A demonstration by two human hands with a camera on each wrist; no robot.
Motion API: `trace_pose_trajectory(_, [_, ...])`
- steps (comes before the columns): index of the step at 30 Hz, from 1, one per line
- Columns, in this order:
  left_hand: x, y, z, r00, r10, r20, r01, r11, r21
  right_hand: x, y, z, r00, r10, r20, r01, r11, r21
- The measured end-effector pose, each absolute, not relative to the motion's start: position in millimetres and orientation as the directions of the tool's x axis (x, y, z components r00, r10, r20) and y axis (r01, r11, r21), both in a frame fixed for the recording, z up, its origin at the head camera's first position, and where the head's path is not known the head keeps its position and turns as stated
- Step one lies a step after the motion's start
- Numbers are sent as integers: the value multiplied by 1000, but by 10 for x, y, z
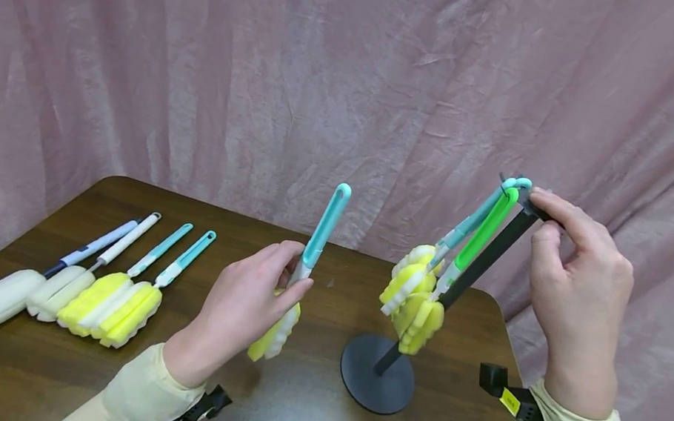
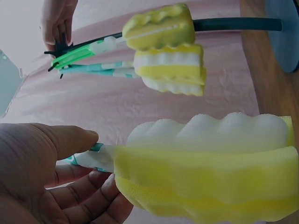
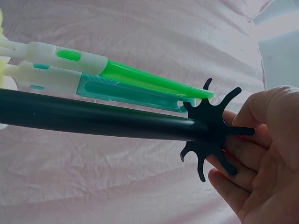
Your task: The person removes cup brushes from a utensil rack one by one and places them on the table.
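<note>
My left hand (image 1: 245, 307) holds a sponge bottle brush (image 1: 326, 224) by its neck, between thumb and fingers. Its teal handle points up, and the yellow-and-white sponge head (image 2: 205, 177) fills the lower part of the left wrist view. On the right, a black hook stand (image 1: 485, 252) has a round base (image 1: 377, 374). Its top (image 3: 208, 119) carries several curved hooks, which my right hand (image 1: 586, 292) pinches at the edge. From these hooks hang a green-handled brush (image 1: 485, 229) and teal-handled brushes (image 1: 466, 226), sponges downward.
At the table's left lie two brushes with white sponge heads, one with a pale blue handle (image 1: 101, 243) and one with a white handle (image 1: 129, 238). Beside them lie two teal-handled brushes (image 1: 186, 259) with yellow-and-white heads. A pink curtain (image 1: 331, 89) hangs behind the brown table (image 1: 307, 416).
</note>
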State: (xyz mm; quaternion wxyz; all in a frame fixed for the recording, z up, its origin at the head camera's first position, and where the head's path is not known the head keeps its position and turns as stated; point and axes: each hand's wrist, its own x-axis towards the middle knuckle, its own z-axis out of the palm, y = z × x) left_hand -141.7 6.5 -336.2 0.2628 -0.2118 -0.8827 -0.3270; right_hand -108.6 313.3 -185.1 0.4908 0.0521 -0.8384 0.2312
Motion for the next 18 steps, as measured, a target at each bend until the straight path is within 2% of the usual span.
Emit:
trace_pose_trajectory(9, [-1411,-52,-3440,-814,172,555,492,712,501,-1072,3108,-1845,-516,140,845,-305,892,-334])
trace_pose_trajectory(18, [-1416,-139,-3492,-801,157,577,494,717,492,-1051,3079,-1827,-517,147,843,-300,892,-339])
